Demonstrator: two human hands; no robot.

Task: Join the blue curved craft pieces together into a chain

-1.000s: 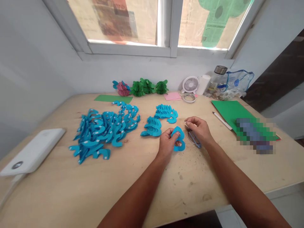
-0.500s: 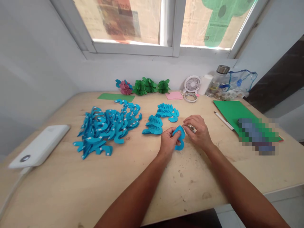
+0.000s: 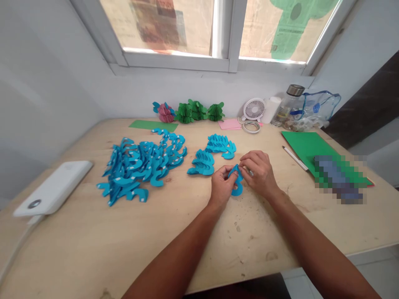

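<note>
While the left hand [image 3: 222,182] pinches blue paper [image 3: 238,187], the right hand [image 3: 256,171], earlier apart, now pinches its upper edge

Soft daylight is entering through the covered window [image 3: 233,37].
Glare is edging the panes' [image 3: 162,31] bottoms; faint shadows are lying on the tabletop [image 3: 124,249]; wide-angle distortion is stretching the edges; pixelation is masking part of the green sheet [image 3: 305,143]; detail at the right hand [image 3: 258,172] seems to be blurring.
</note>
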